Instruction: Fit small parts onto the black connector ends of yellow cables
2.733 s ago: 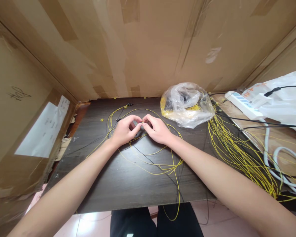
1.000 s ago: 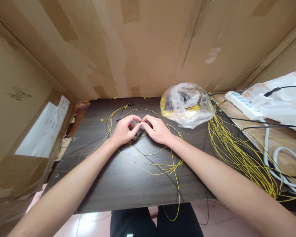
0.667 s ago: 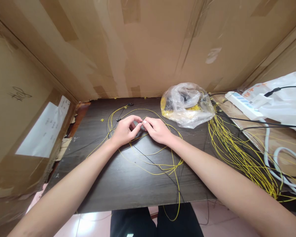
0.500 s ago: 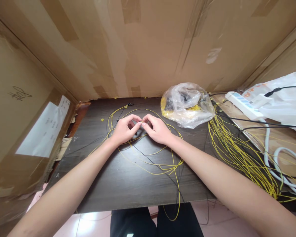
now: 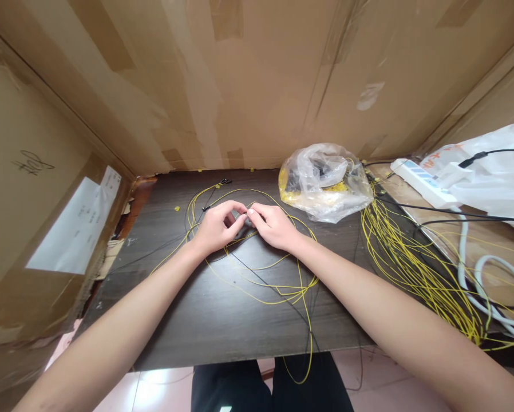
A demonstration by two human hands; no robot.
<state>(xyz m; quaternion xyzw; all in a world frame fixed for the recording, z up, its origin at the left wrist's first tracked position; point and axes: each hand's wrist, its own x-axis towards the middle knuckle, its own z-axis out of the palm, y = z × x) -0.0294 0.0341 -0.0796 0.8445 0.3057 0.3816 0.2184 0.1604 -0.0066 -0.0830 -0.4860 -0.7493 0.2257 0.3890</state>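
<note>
Above the middle of the dark tabletop (image 5: 188, 332), my left hand (image 5: 219, 226) and my right hand (image 5: 272, 226) meet at the fingertips. Each hand is closed in a pinch, thumb against forefinger. Whatever sits between the fingertips is too small to make out. Around and beneath both hands lie loose loops of thin yellow cable (image 5: 278, 287). A thin black wire (image 5: 257, 273) crosses the loops. Just beyond my left hand, a small black piece (image 5: 225, 181) lies at the end of the yellow cable.
A clear plastic bag (image 5: 325, 183) holding yellow pieces stands at the back right. Beside it spreads a bundle of yellow cables (image 5: 405, 263). Farther right are a white power strip (image 5: 424, 183) and a white bag (image 5: 497, 154). A cardboard wall (image 5: 265, 114) closes off the back.
Both hands stay nearly in place, still pinching together. My right fingertips have shifted slightly, and the tiny bit visible between them before is now hidden.
</note>
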